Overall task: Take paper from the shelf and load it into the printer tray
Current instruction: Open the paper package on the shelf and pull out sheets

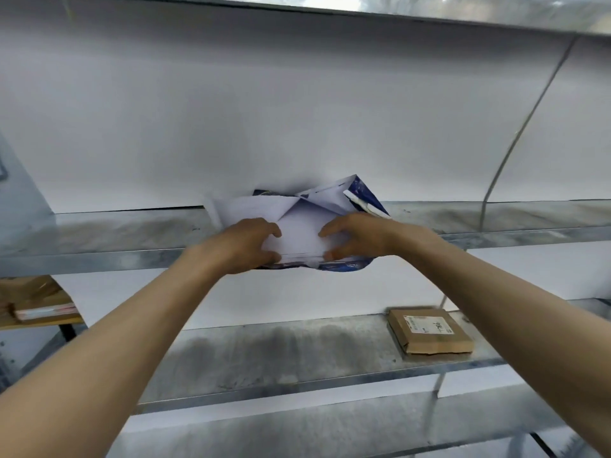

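An opened ream of white paper [299, 233] lies on the metal shelf [109, 226] at chest height, inside a torn blue and white wrapper [362, 193] whose flaps stand up behind it. My left hand [246, 244] grips the stack's near left edge, thumb below and fingers on top. At the near right edge my right hand [355, 238] holds the same stack in the same way. The stack's front edge overhangs the shelf lip. No printer is in view.
A lower metal shelf [281, 352] carries a small brown cardboard parcel [429, 330] at the right. A brown package with pink-edged sheets [36, 307] sits at the far left. A grey cable [515, 140] runs down the white back wall on the right.
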A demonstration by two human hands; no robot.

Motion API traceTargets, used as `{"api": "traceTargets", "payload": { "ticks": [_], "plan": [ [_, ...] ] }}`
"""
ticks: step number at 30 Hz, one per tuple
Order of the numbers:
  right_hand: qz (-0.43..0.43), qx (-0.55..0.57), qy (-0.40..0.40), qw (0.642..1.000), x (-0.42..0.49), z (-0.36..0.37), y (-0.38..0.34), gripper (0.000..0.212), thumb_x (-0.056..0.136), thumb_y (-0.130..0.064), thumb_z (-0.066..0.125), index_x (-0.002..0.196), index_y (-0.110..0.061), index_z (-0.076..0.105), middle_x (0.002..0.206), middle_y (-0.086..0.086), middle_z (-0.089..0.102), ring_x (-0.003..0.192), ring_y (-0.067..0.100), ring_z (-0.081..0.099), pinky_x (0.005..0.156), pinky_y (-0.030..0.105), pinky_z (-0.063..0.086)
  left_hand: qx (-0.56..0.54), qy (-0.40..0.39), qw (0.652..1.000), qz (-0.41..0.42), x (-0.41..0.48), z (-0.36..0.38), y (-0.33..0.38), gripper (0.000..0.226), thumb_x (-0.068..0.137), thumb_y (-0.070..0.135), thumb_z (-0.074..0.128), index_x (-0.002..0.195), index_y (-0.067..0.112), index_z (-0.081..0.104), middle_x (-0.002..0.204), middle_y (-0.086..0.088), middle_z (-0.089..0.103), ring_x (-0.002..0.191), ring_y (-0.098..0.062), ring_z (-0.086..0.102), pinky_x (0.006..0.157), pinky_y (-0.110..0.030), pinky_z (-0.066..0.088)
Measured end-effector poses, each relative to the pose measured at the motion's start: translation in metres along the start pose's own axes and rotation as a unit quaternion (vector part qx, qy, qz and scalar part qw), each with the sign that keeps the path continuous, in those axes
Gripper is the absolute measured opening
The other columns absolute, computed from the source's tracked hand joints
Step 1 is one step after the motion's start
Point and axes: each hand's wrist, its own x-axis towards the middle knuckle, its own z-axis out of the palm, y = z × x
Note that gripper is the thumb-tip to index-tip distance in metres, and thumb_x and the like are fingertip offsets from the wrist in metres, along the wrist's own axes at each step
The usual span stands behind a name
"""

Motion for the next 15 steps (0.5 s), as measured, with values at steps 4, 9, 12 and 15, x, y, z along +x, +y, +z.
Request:
{"api": "traceTargets", "payload": {
  "ticks": [4, 9, 12, 15],
  "plan": [
    [-0.038, -0.003, -0.005, 0.999, 0.0018, -0.0025, 0.0023, 0.049, 0.088, -0.041, 0.066, 0.133, -0.024, 0.059, 0.144, -0.006, 0.053, 0.132, 0.017, 0.048, 0.112, 0.032, 0.036, 0.067, -0.009, 0.997, 0.028, 0.004, -0.0003, -0.0043, 0.038, 0.094, 0.038, 0.054, 0.13, 0.026, 0.056, 0.133, 0.002, 0.058, 0.121, -0.022, 0.052, 0.1, -0.041, 0.044],
    [-0.05, 0.041, 0.032, 0.997, -0.0016, -0.0016, 0.0079, 0.034, 0.093, -0.038, 0.058, 0.123, -0.024, 0.068, 0.129, -0.007, 0.067, 0.118, 0.015, 0.061, 0.106, 0.036, 0.045, 0.096, 0.035, 0.992, 0.08, -0.002, 0.003, -0.0072, 0.033, 0.101, 0.029, 0.035, 0.111, 0.018, 0.065, 0.11, -0.003, 0.07, 0.101, -0.027, 0.061, 0.087, -0.045, 0.049],
    [-0.055, 0.045, 0.032, 0.997, -0.003, -0.0038, 0.0068, 0.028, 0.095, -0.036, 0.057, 0.115, -0.023, 0.072, 0.12, -0.008, 0.071, 0.111, 0.016, 0.063, 0.102, 0.038, 0.048, 0.087, 0.028, 0.993, 0.07, -0.0015, 0.0011, -0.006, 0.034, 0.102, 0.028, 0.034, 0.107, 0.02, 0.067, 0.108, -0.002, 0.071, 0.096, -0.025, 0.062, 0.085, -0.044, 0.05],
    [-0.067, 0.012, 0.054, 0.996, -0.0043, -0.0037, 0.0045, 0.029, 0.098, -0.034, 0.05, 0.105, -0.015, 0.071, 0.109, 0.002, 0.073, 0.102, 0.025, 0.064, 0.093, 0.04, 0.05, 0.023, 0.013, 0.998, 0.058, -0.0003, -0.0026, -0.0056, 0.033, 0.102, 0.025, 0.039, 0.114, 0.02, 0.069, 0.117, 0.003, 0.07, 0.104, -0.022, 0.06, 0.091, -0.04, 0.048]
  ]
}}
